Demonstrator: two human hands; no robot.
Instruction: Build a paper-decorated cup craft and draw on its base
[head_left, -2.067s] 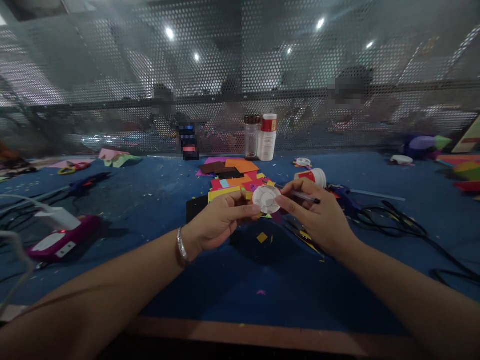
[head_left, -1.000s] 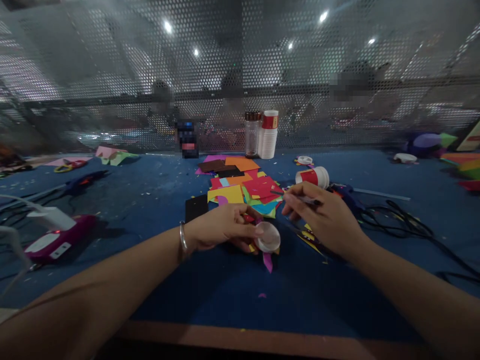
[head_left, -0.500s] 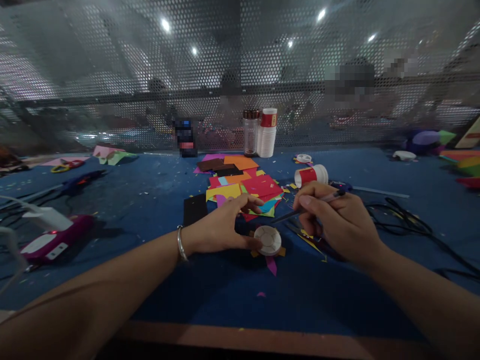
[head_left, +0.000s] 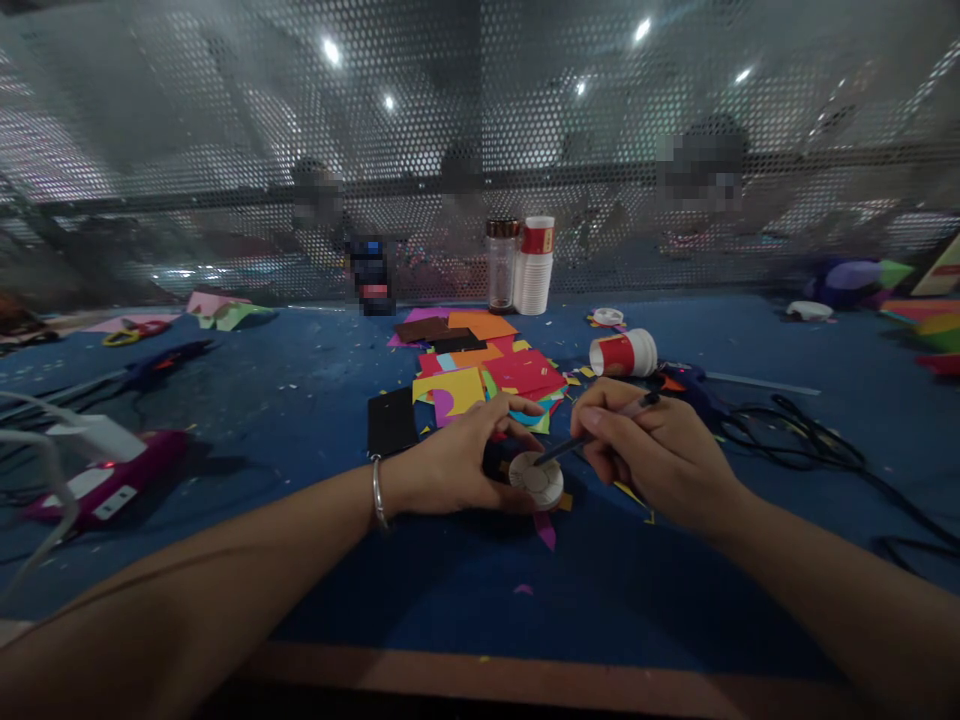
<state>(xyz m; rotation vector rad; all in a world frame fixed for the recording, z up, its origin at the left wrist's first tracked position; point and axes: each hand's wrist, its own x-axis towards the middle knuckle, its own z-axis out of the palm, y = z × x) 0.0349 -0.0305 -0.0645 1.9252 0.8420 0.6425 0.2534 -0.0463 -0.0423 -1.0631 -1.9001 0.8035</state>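
A round white paper piece, like a cup base (head_left: 537,484), lies in front of me with lines drawn on its face. Purple and orange paper tabs stick out from under it. My left hand (head_left: 480,455) grips its left side, thumb at the near edge and fingers curved round the far side. Between the fingers of my right hand (head_left: 645,440) is a pen (head_left: 564,449), its tip touching the face of the white piece or just over it. Yellow-edged scraps lie partly hidden under the right hand.
Coloured paper sheets (head_left: 480,365) are heaped beyond my hands. A paper cup (head_left: 624,354) lies on its side by a glue gun (head_left: 686,380) and black cable. A glass bottle (head_left: 501,268) and stacked cups (head_left: 534,275) stand behind. A purple power strip (head_left: 112,490) sits left.
My right hand has moved left and brought the pen tip onto or over the white piece. My left hand has shifted slightly right, its thumb further round the near edge.
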